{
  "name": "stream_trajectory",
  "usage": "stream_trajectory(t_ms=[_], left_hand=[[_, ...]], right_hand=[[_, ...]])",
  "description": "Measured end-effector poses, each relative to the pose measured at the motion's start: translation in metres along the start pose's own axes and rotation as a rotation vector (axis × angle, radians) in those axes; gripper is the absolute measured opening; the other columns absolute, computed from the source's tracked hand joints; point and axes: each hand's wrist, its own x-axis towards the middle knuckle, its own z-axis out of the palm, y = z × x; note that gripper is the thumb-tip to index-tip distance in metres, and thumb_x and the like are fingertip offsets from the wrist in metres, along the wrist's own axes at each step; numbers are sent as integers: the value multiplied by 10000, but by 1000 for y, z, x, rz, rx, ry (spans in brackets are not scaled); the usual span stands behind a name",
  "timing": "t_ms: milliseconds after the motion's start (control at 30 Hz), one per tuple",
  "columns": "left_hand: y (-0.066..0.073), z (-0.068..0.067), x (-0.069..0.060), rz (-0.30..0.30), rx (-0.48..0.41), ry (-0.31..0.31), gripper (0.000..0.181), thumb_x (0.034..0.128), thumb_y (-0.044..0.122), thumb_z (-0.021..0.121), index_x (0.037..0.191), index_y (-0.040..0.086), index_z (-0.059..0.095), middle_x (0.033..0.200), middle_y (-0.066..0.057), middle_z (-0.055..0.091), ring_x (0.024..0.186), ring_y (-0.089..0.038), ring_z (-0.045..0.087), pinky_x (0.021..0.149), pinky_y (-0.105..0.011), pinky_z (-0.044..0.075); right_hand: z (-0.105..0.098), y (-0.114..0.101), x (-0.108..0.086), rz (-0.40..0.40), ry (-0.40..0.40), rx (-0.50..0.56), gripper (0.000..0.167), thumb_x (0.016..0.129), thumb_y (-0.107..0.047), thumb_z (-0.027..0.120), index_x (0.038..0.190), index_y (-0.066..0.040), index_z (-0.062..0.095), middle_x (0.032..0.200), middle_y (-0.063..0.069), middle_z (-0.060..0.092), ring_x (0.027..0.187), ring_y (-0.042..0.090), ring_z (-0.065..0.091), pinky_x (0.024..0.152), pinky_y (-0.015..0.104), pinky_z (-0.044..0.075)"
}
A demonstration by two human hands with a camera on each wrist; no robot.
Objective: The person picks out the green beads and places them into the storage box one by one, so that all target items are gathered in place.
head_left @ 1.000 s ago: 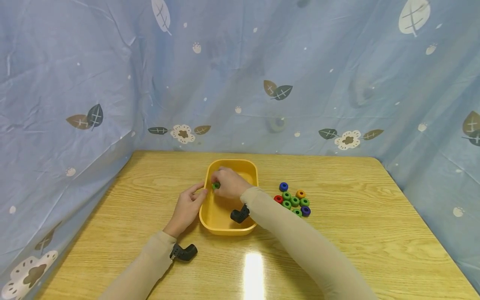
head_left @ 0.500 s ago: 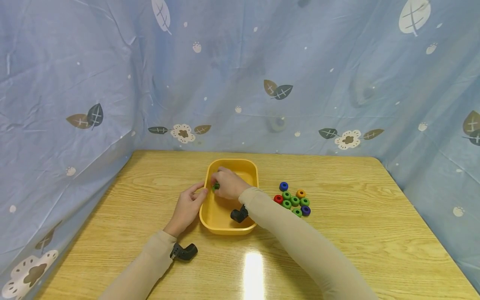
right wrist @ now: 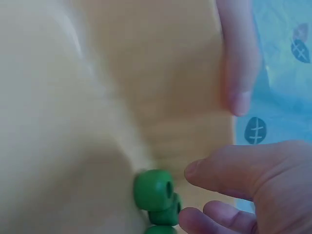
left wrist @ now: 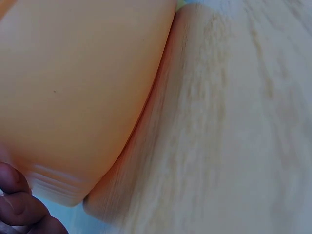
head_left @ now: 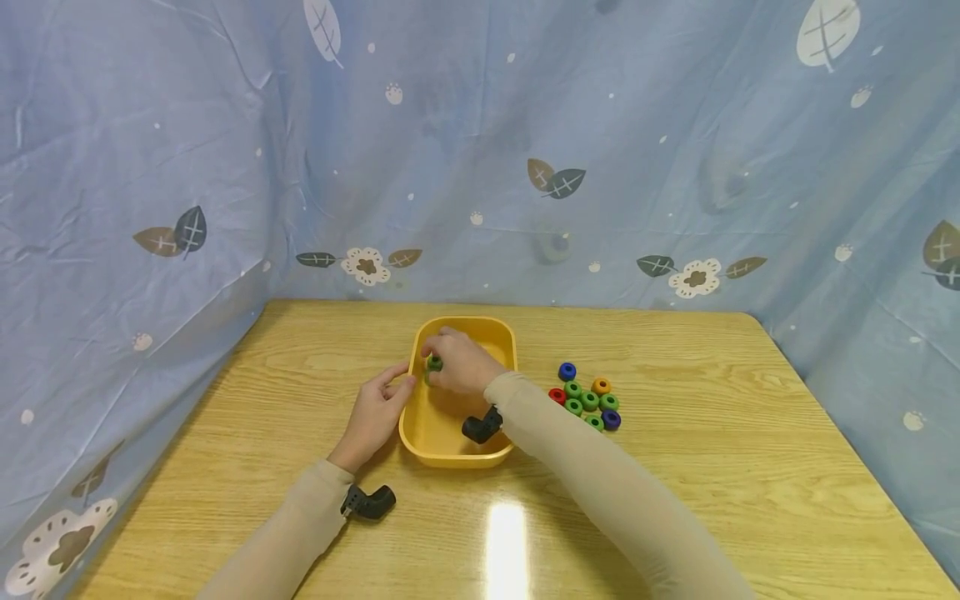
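Note:
My left hand (head_left: 372, 421) holds the left wall of a yellow plastic tub (head_left: 457, 461), with the thumb at the rim. In the left wrist view, its fingertips (left wrist: 22, 207) are bent beside the tub's outer wall (left wrist: 73, 107). Inside the tub is my right hand (head_left: 461, 364), near the left wall. Green ring-shaped beads (right wrist: 153, 190) lie against that wall, one leaning on another. The right wrist view shows the right thumb and fingers spread apart, close to the beads with a small gap. The lowest bead is cut off by the frame.
Several loose beads lie right of the tub on the wooden table (head_left: 720, 433): green ones (head_left: 590, 401), a red one (head_left: 557, 396), an orange one (head_left: 602, 386), a blue one (head_left: 567, 372) and a purple one (head_left: 611, 419). A patterned blue cloth (head_left: 480, 150) hangs behind.
My right hand has shifted slightly and its fingers have come off the green bead, which now shows more fully by the tub's left wall. The left hand stays put.

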Motion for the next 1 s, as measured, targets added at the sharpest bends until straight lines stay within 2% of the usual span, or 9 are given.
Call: stream_trajectory(t_ms=[67, 200, 333, 633, 867, 1000], left_hand=[[0, 0, 0, -4, 1, -4, 505, 1098, 338, 555, 1503, 37, 531, 1012, -244, 780, 855, -277, 769, 693, -218, 558], [0, 1, 0, -7, 1, -21, 523, 1099, 354, 548, 1507, 27, 517, 1082, -243, 773, 931, -319, 777, 715, -227, 577], [1, 1, -1, -3, -6, -27, 532, 1103, 348, 540, 1513, 11, 502, 1107, -255, 764, 968, -339, 772, 739, -237, 591], [0, 2, 0, -26, 6, 13, 515, 1103, 345, 539, 1507, 26, 518, 1133, -264, 756, 997, -332, 769, 758, -232, 595], [-1, 4, 0, -30, 26, 31, 509, 1099, 338, 552, 1505, 31, 524, 1119, -257, 761, 978, -328, 771, 754, -225, 591], [-1, 4, 0, -24, 30, 33, 509, 1098, 330, 554, 1505, 26, 521, 1107, -252, 765, 972, -326, 772, 760, -228, 591]], right_hand=[[-4, -1, -3, -7, 16, 24, 308, 961, -130, 754, 1256, -59, 703, 1245, 132, 660, 1065, 237, 622, 937, 356, 544], [-12, -4, -14, -31, 59, 93, 251, 946, -109, 754, 1183, -39, 709, 1205, 164, 668, 953, 220, 651, 895, 354, 554], [-20, -6, -25, -50, 90, 151, 252, 947, -115, 764, 1174, -25, 704, 1196, 184, 666, 851, 191, 671, 842, 335, 568], [-30, 0, -43, -46, 126, 164, 306, 940, -137, 788, 1204, -14, 693, 1203, 168, 676, 843, 178, 650, 813, 334, 565], [-38, 5, -64, -31, 190, 191, 288, 945, -161, 784, 1208, -81, 700, 1205, 75, 683, 856, 166, 654, 803, 320, 558], [-39, 7, -74, -29, 220, 199, 282, 945, -162, 782, 1202, -79, 699, 1204, 68, 679, 873, 211, 664, 821, 338, 556]])
